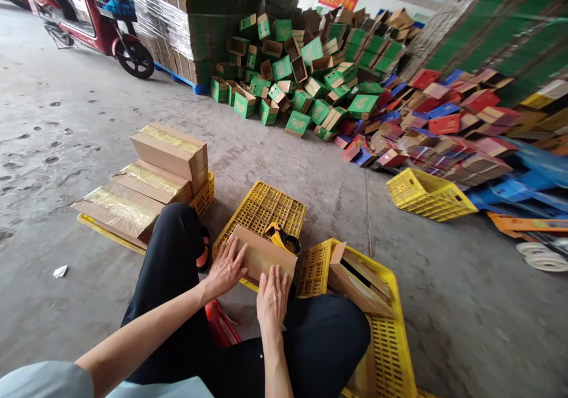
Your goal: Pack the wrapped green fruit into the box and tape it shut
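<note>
A brown cardboard box [260, 255] rests on an upturned yellow plastic crate [270, 203] in front of my knees. My left hand [227, 266] lies on the box's left end, fingers spread. On its right end, my right hand [272, 296] presses flat with fingers stretched out. Just behind the box, on the crate, sits a yellow and black tape dispenser [282, 238]. To my right, a larger yellow crate [390, 350] holds an open cardboard box [359, 280]. Taped cardboard boxes [133, 179] are stacked at my left on another yellow crate [204, 194].
Green cartons [297, 123] and red and blue cartons [444, 124] lie heaped ahead. A yellow crate [430, 194] and a blue pallet jack [528, 179] stand at right. A red scooter [95, 28] is parked at far left by wrapped cardboard stacks [177, 25].
</note>
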Tool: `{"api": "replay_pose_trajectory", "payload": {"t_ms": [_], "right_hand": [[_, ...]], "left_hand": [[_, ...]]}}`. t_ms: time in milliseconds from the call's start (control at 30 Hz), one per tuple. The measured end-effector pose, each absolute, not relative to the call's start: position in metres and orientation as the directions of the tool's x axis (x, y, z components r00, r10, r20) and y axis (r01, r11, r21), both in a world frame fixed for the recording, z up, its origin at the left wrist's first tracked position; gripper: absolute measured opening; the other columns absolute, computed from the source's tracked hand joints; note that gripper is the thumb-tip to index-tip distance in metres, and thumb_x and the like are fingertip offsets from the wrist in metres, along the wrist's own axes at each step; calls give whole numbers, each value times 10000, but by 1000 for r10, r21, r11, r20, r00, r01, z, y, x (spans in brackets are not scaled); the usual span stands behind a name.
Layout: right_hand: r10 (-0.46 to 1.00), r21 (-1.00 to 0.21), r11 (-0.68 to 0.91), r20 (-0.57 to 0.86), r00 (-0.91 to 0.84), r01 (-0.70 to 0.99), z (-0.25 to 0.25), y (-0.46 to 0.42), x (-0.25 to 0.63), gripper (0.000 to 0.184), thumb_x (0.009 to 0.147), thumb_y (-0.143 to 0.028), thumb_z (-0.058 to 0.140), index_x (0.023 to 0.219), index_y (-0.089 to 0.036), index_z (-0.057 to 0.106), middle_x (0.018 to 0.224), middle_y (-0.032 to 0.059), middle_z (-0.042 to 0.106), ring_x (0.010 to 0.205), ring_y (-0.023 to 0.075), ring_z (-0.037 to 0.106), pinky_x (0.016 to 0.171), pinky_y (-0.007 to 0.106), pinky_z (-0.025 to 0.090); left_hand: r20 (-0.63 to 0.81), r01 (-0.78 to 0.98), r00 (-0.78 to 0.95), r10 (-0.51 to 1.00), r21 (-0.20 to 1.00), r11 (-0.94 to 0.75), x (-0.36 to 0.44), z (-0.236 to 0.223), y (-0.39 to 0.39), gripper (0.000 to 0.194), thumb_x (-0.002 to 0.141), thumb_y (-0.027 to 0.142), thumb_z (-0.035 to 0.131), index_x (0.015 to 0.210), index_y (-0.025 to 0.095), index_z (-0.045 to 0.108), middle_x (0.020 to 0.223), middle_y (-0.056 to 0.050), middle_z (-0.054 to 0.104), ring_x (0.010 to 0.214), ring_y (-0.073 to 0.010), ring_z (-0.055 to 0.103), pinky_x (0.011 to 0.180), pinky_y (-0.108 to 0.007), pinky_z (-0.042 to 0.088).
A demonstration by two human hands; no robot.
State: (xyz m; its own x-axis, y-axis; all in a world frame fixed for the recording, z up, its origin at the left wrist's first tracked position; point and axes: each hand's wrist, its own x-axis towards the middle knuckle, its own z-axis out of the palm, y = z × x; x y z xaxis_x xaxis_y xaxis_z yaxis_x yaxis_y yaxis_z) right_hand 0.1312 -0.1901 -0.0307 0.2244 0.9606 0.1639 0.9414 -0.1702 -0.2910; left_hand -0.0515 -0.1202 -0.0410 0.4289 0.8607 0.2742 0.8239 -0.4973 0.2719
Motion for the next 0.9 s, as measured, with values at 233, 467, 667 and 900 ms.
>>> {"api": "replay_pose_trajectory", "payload": {"t_ms": [233, 467, 667, 900], "right_hand": [[984, -329, 3, 167, 56, 944, -21, -150, 91, 599, 1114, -392, 238, 1484, -66, 578, 1541, 192, 561, 1474, 328, 483, 1227, 500, 370], [984, -300, -88, 124, 130, 950, -23, -168, 117, 608, 1116, -438, 245, 1538, -92, 515, 1573, 180, 526, 1501, 333, 447, 1207, 517, 389], [916, -389, -279, 167, 365, 878, -37, -182, 164, 776, 1092, -558, 140, 1495, -47, 561, 1551, 224, 538, 1447, 372, 506, 1160, 529, 442], [930, -251, -311, 117, 348, 917, -31, -175, 141, 749, 1086, -540, 178, 1558, -38, 472, 1616, 246, 439, 1553, 463, 293, 1181, 708, 305]], "left_hand": [[250, 739, 536, 806, 323, -591, -43, -48, -117, 557, 1073, 317, 385, 1618, 206, 390, 1696, -125, 340, 1586, -312, 276, 1241, -504, 317], [287, 782, 435, 853, 349, -516, -54, -50, -112, 610, 1104, 443, 320, 1643, 156, 329, 1670, -129, 389, 1561, -296, 340, 1225, -472, 366], [320, 821, 362, 876, 335, -462, -56, -48, -105, 665, 1092, 497, 336, 1637, 118, 318, 1665, -193, 372, 1570, -331, 315, 1252, -542, 313], [310, 813, 392, 866, 325, -484, -21, -50, -119, 571, 1051, 433, 467, 1568, 190, 466, 1705, -180, 291, 1596, -422, 182, 1242, -628, 266]]}}
